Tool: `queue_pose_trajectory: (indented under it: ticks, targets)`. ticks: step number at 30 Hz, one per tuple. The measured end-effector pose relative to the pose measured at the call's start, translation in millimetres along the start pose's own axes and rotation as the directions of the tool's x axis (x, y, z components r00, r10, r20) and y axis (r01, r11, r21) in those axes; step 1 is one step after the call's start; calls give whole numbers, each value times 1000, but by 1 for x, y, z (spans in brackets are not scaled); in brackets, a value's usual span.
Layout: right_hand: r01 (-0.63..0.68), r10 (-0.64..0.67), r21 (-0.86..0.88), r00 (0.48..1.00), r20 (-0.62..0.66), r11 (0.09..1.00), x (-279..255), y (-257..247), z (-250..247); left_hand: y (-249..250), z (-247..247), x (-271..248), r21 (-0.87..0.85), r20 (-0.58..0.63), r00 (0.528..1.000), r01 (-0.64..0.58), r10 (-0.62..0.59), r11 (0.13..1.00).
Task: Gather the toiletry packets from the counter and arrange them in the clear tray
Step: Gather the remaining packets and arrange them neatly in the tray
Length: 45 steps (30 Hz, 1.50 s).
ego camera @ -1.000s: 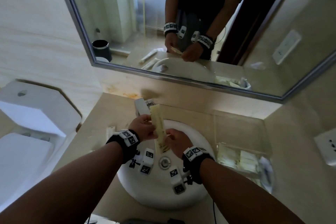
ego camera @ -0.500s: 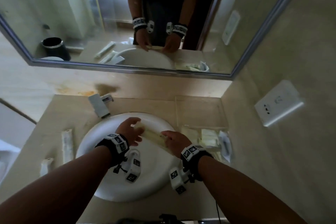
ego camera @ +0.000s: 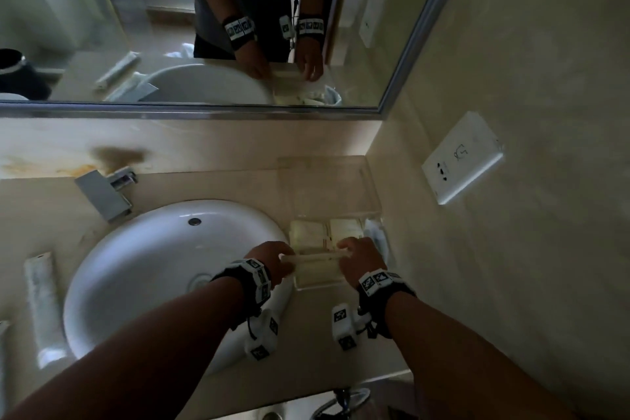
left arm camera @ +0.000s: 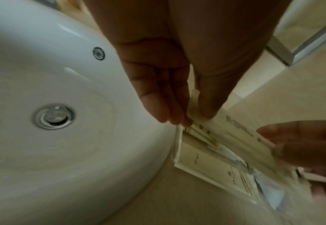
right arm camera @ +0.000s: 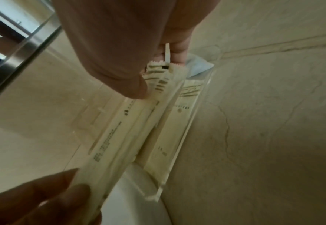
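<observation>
We pinch a long cream toiletry packet [ego camera: 312, 257] at each end, left hand [ego camera: 271, 257] and right hand [ego camera: 361, 257], just above the clear tray [ego camera: 370, 204]. It looks light and floppy; end grips suit. Beyond our fingers lie more packets [ego camera: 308, 232].

Beige stone worktop [ego camera: 211, 184]: white basin [ego camera: 143, 266] at centre; clear tray [ego camera: 371, 194] in back right corner; two packets [ego camera: 44, 307] by left edge; tap [ego camera: 102, 194] at back.

dim on my head view, forearms nearly black, brightest off the white sink [ego camera: 143, 269] and mirror [ego camera: 204, 27]; wide-angle bend at the edges. both wrist views soft with motion blur, close fingers [right arm camera: 42, 202] out of focus
</observation>
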State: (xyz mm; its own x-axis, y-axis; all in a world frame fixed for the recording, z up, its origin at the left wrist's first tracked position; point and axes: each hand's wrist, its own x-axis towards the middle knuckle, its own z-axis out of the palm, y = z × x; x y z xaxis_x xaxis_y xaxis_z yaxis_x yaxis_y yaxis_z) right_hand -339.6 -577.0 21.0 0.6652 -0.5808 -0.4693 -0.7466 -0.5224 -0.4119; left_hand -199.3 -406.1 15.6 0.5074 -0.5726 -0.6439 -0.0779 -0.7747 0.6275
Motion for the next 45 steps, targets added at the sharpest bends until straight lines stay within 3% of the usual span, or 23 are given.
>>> queue_pose_trajectory:
  ticks: [3,10,13,20,23,27,31,35,39,45]
  targets:
    - [-37,36,-14,998,-47,999,9,17,-3,5,17,12,105,11,1000,-1,0,994]
    - [-57,52,-52,993,-107,997,24,30,2,7,31,32,50,-8,997,79,-79,996]
    - [-39,31,-76,994,-103,996,28,33,7,6,34,36,32,24,998,57,-58,998]
    - [13,-21,-108,997,-74,994,32,32,12,13,33,37,144,-12,999,38,-37,989]
    - [25,-38,-122,994,-107,992,30,31,13,14,28,38,176,45,996,68,-77,982]
    - [-11,-19,-218,991,-135,976,25,29,9,20,24,38,349,-23,1000,26,-19,937]
    - [41,-80,-370,993,-89,928,19,31,13,19,27,39,452,-6,994,-94,108,887]
    - [77,-43,-446,995,86,892,17,31,18,20,27,41,410,-69,977,-157,203,899]
    - [126,-48,-439,982,184,890,18,30,18,18,26,44,422,-14,988,-131,151,897]
    - [132,-51,-392,976,212,910,21,34,17,12,33,44,483,77,992,-125,101,866]
